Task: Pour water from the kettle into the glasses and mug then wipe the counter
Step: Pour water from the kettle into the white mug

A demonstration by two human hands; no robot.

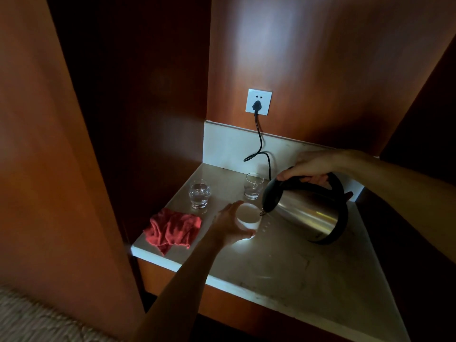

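My right hand (311,166) grips the black handle of a steel kettle (308,213), which is tilted left with its spout over a white mug (248,215). My left hand (230,224) wraps around the mug's left side and holds it on the pale counter (296,272). Two clear glasses stand behind: the left glass (199,193) holds water, and the right glass (253,185) has a little water at its bottom. A crumpled red cloth (172,229) lies near the counter's front left corner.
A black cord (259,141) runs from a plug in the white wall socket (258,101) down to the counter behind the kettle. Wooden panels close in the niche on the left, back and right. Several water drops lie on the counter beside the mug.
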